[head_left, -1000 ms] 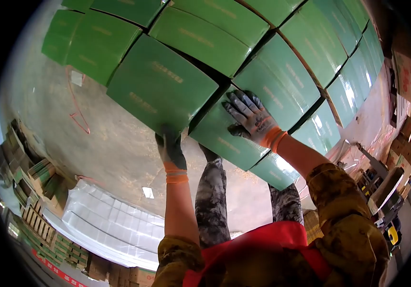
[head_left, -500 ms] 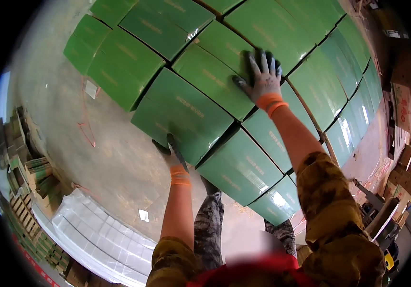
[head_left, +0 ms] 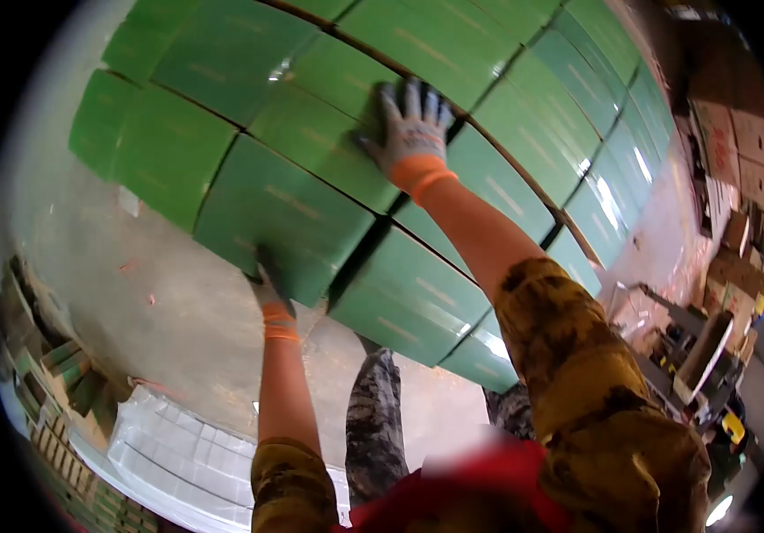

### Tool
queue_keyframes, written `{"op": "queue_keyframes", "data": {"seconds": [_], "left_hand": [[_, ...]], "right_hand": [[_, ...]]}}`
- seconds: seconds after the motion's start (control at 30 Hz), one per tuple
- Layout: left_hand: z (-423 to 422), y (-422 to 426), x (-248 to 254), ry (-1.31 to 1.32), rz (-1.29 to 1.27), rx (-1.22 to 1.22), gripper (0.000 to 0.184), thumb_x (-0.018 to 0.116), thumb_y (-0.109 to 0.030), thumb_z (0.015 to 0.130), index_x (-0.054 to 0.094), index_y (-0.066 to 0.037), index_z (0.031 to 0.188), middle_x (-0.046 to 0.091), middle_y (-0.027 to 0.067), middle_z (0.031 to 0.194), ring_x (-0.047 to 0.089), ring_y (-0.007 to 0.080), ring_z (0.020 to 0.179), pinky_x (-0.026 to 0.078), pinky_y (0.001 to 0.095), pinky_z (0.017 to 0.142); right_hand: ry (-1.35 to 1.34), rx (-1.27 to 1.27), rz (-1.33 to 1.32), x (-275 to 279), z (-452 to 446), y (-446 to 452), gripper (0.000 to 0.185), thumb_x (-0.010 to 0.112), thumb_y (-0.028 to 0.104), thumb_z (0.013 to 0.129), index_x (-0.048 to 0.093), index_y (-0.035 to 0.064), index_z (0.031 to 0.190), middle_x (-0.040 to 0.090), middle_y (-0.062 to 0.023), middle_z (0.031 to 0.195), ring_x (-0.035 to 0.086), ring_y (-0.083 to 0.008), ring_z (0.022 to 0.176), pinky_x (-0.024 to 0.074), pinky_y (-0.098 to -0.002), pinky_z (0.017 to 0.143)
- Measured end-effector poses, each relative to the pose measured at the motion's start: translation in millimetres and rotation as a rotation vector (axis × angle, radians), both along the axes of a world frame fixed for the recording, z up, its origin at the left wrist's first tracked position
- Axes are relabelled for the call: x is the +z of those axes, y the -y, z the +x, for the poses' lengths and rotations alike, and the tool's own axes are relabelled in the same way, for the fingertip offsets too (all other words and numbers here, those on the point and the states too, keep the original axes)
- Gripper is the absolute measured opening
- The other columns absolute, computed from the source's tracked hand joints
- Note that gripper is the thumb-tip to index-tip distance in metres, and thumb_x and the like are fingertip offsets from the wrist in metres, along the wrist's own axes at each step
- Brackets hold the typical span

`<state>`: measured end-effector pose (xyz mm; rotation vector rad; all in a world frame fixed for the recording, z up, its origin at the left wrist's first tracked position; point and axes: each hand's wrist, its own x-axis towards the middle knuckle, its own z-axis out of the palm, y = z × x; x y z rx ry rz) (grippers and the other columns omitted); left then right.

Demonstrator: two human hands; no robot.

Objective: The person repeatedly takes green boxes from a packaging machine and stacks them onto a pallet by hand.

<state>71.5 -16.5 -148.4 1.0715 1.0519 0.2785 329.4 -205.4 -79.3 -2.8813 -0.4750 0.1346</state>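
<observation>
Many glossy green cartons stand packed in rows, filling the upper middle of the head view. My right hand (head_left: 412, 133), in a grey glove with dark fingertips and an orange cuff, lies spread flat on a carton (head_left: 324, 142) in the second row. At the near edge of a front-row carton (head_left: 289, 209), my left hand (head_left: 271, 289) presses with stretched fingers, some of them hidden by the carton. A dark gap separates that carton from the front-row carton (head_left: 409, 289) on its right.
Concrete floor (head_left: 195, 311) borders the cartons at left. A white wrapped stack (head_left: 178, 453) stands lower left, near wooden pallets (head_left: 49, 444). Brown cardboard boxes (head_left: 737, 151) and clutter line the right side. My legs (head_left: 375, 422) are close to the front row.
The front-row carton at my left hand sits closer to its left neighbour, and the gap on its right looks wider. The view has shifted, and both hands stay against the cartons.
</observation>
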Motion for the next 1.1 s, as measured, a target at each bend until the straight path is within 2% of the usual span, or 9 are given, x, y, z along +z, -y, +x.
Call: {"op": "queue_keyframes", "data": {"seconds": [0.3,0.43,0.47,0.6,0.8,0.9,1.0,1.07,1.1], "left_hand": [[-72.4,90.2,34.6,-0.353,0.01,0.017,0.065,0.038,-0.062,0.09,0.031,-0.021,0.141,0.038,0.0028,0.139,0.037,0.0191,0.125,0.026,0.0414,0.104],[-80.0,170.9,48.0,-0.214,-0.273,-0.116,0.069,0.039,-0.061,0.091,0.029,-0.014,0.142,0.038,0.0047,0.138,0.039,0.0214,0.124,0.034,0.037,0.1],[-78.7,181.4,52.1,-0.192,-0.29,-0.133,0.063,0.039,-0.055,0.093,0.034,-0.01,0.137,0.045,0.0081,0.131,0.048,0.0247,0.109,0.042,0.0395,0.09],[-64.4,196.1,48.7,-0.251,-0.286,0.163,0.062,0.043,-0.05,0.094,0.035,-0.007,0.139,0.046,0.0113,0.131,0.049,0.0287,0.11,0.042,0.0433,0.094],[-77.4,189.5,25.7,-0.137,-0.33,0.082,0.067,0.045,-0.054,0.092,0.04,-0.003,0.136,0.046,0.0122,0.132,0.048,0.0316,0.111,0.04,0.0447,0.096],[-88.3,178.9,8.5,-0.074,-0.318,0.044,0.077,0.046,-0.064,0.087,0.042,-0.003,0.134,0.048,0.0122,0.131,0.05,0.0306,0.11,0.042,0.0437,0.095],[-73.4,187.9,25.4,-0.217,-0.143,-0.046,0.085,0.032,-0.075,0.083,0.04,-0.009,0.137,0.044,0.0118,0.137,0.046,0.032,0.12,0.04,0.0481,0.1],[-75.9,178.8,14.1,-0.159,-0.219,-0.09,0.086,0.031,-0.076,0.083,0.04,-0.01,0.137,0.044,0.0113,0.137,0.046,0.0317,0.12,0.04,0.047,0.1],[-78.8,178.9,10.4,-0.131,-0.256,-0.108,0.086,0.03,-0.076,0.083,0.04,-0.01,0.138,0.043,0.011,0.137,0.046,0.0316,0.12,0.04,0.0465,0.1]], "right_hand": [[0.038,-0.03,0.223,32.5,-68.2,159.0,0.08,0.075,0.025,0.069,0.037,0.0128,0.138,0.037,-0.0207,0.139,0.033,-0.0405,0.128,0.0262,-0.0476,0.107],[0.06,-0.083,-0.036,0.8,-95.1,208.4,0.079,0.07,0.038,0.072,0.037,0.0176,0.14,0.031,-0.0211,0.144,0.028,-0.0405,0.132,0.0166,-0.0543,0.109],[-0.01,-0.103,-0.016,10.5,-99.1,200.3,0.075,0.067,0.044,0.074,0.04,0.0196,0.139,0.027,-0.0209,0.146,0.026,-0.0414,0.133,0.0128,-0.0568,0.11],[-0.04,-0.077,0.04,10.1,-97.6,191.6,0.078,0.069,0.049,0.072,0.04,0.021,0.139,0.026,-0.0207,0.146,0.024,-0.0426,0.133,0.0116,-0.0573,0.11],[-0.101,-0.017,0.2,16.6,-91.9,224.0,0.074,0.069,0.048,0.073,0.043,0.0189,0.136,0.033,-0.0188,0.142,0.03,-0.0386,0.131,0.0178,-0.0498,0.111],[0.003,-0.076,0.447,52.6,-121.0,277.8,0.073,0.077,0.027,0.067,0.046,0.011,0.131,0.042,-0.018,0.135,0.036,-0.0385,0.127,0.028,-0.0472,0.107],[0.197,-0.374,0.454,58.0,-183.5,365.9,0.076,0.076,0.01,0.064,0.043,0.0029,0.131,0.043,-0.0205,0.134,0.038,-0.0407,0.125,0.029,-0.0464,0.107],[0.064,-0.881,0.899,21.1,-242.7,423.3,0.084,0.07,0.007,0.076,0.023,0.0063,0.145,0.029,-0.0166,0.147,0.033,-0.0303,0.132,0.0272,-0.0401,0.108],[-0.028,-1.194,1.164,21.9,-258.5,432.1,0.076,0.064,0.018,0.086,0.02,0.0116,0.147,0.026,-0.0122,0.149,0.032,-0.0265,0.132,0.0265,-0.0372,0.108]]}}
